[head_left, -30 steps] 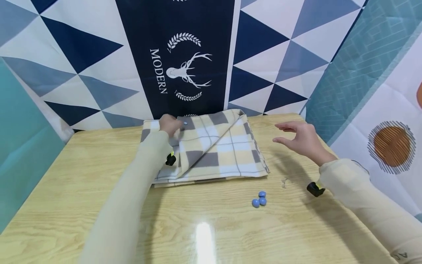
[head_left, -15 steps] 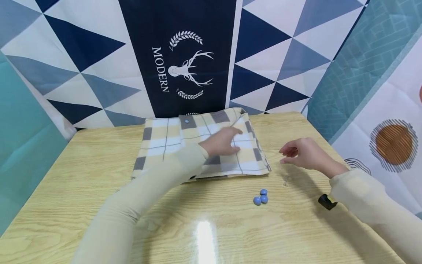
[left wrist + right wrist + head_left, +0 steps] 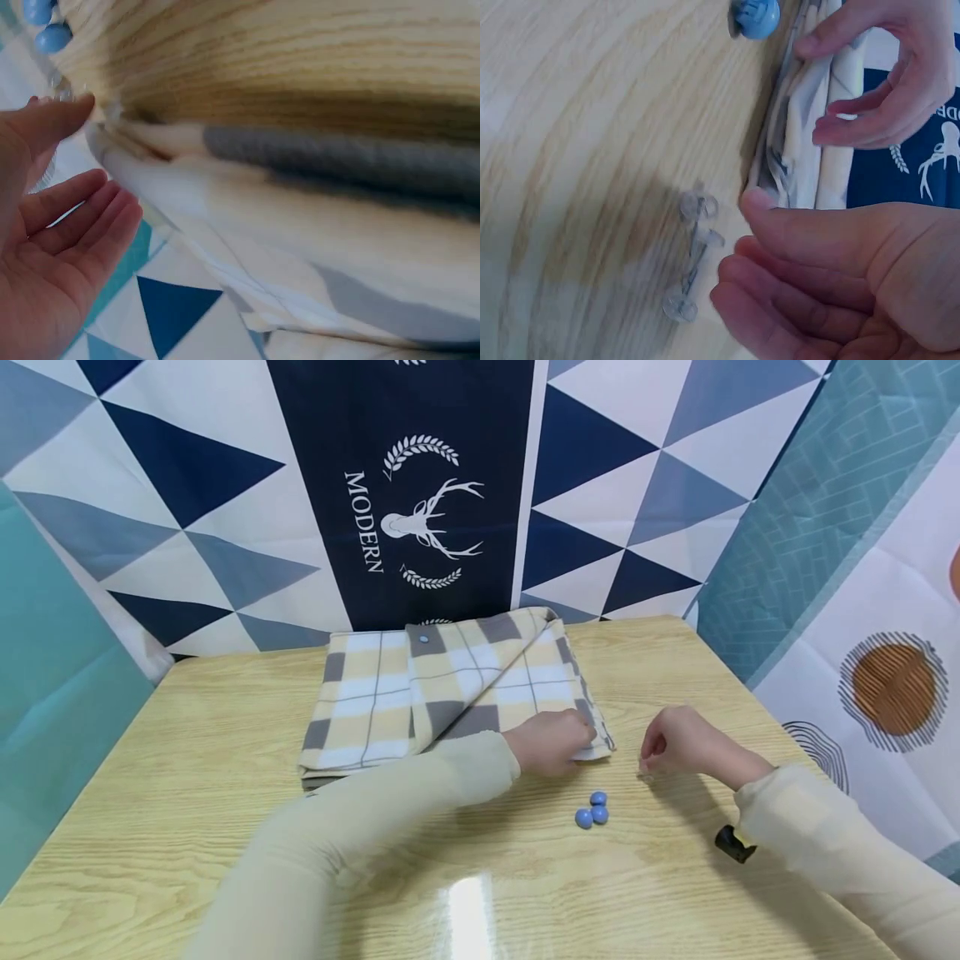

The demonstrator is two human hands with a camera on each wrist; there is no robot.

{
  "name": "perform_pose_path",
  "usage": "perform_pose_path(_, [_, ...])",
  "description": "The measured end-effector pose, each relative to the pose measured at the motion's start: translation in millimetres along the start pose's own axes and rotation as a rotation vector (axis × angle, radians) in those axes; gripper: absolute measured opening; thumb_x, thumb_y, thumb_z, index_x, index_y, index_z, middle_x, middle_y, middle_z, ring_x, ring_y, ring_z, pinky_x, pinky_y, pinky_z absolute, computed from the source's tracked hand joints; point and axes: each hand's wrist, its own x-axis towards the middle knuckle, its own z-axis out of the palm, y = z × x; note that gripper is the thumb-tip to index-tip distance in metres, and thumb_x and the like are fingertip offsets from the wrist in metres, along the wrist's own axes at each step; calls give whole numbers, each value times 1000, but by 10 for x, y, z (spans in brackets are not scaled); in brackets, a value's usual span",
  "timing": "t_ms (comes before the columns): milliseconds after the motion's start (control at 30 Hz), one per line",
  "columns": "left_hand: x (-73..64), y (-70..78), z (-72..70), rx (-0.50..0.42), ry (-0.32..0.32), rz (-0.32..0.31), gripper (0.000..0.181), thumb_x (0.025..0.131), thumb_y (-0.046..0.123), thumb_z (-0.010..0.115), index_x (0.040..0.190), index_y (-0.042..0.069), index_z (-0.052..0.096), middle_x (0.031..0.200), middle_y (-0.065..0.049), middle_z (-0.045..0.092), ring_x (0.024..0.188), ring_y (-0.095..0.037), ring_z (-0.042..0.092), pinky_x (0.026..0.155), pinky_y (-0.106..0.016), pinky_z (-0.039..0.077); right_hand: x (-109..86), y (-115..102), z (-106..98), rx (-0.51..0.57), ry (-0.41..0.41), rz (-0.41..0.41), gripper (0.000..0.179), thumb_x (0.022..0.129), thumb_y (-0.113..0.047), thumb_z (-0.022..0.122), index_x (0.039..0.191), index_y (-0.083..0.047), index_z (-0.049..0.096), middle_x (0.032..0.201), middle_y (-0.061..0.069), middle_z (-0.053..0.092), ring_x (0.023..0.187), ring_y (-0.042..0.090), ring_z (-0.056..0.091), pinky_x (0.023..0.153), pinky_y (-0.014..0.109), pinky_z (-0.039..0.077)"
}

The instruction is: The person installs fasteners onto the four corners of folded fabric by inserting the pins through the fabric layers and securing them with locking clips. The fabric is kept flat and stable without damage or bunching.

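Note:
A folded plaid blanket (image 3: pixel 367 702) in cream, white and grey lies at the back of the table, a small blue cap (image 3: pixel 423 639) on its upper part. My left hand (image 3: pixel 549 743) is at its front right corner. The right wrist view shows that thumb (image 3: pixel 817 45) at the layered edge, apart from the fingers. My right hand (image 3: pixel 678 742) hovers low to the right of the blanket, fingers bent and thumb apart from them. Beside its fingertips lie several small clear plastic pieces (image 3: pixel 694 255). Three round blue caps (image 3: pixel 598 814) sit in front of the blanket.
The light wooden table (image 3: pixel 187 827) reaches back to a patterned wall cloth (image 3: pixel 600 468) right behind the blanket. Teal cloth (image 3: pixel 60 710) hangs at the left, and a printed white cloth (image 3: pixel 885 693) at the right.
My left hand has moved from the blanket's upper left, across it, to the front right corner. The right hand has come down and nearer, to the clear pieces.

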Motion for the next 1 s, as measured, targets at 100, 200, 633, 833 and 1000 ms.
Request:
perform_pose_path(100, [21, 66, 11, 47, 8, -5, 23, 89, 12, 60, 111, 11, 65, 106, 0, 64, 94, -11, 60, 77, -19, 55, 9, -3, 31, 1, -13, -7, 14, 69, -13, 84, 64, -13, 71, 61, -6, 65, 56, 2, 52, 53, 20, 44])
perform_pose_path(200, [27, 100, 10, 64, 9, -9, 23, 89, 10, 59, 111, 11, 66, 103, 0, 64, 91, -11, 60, 73, -19, 55, 11, -10, 49, -1, -24, -3, 15, 68, -13, 84, 64, -13, 70, 60, -6, 64, 55, 3, 52, 52, 20, 43])
perform_pose_path(633, [35, 149, 74, 59, 19, -48, 18, 93, 10, 55, 107, 13, 67, 102, 1, 65, 91, -10, 63, 76, -19, 55, -1, -16, 91, -13, -25, -6, 13, 71, -8, 82, 64, -13, 71, 59, -7, 66, 55, 1, 52, 53, 20, 45])
perform_pose_path(833, [76, 1, 56, -191, 35, -129, 15, 94, 8, 55, 102, 11, 67, 94, 1, 69, 80, -6, 61, 73, -15, 52, 2, -69, -40, 31, -53, -1, 10, 75, -4, 75, 68, -10, 72, 56, -5, 63, 51, 4, 51, 54, 23, 45])
perform_pose_path(1000, [93, -235, 38, -496, 119, -150, 20, 90, -3, 49, 80, 8, 61, 68, 3, 52, 64, -7, 44, 63, -13, 38, 29, -123, -157, 77, -80, 40, 10, 78, 1, 68, 72, -6, 71, 56, -3, 61, 51, 8, 51, 55, 24, 44])
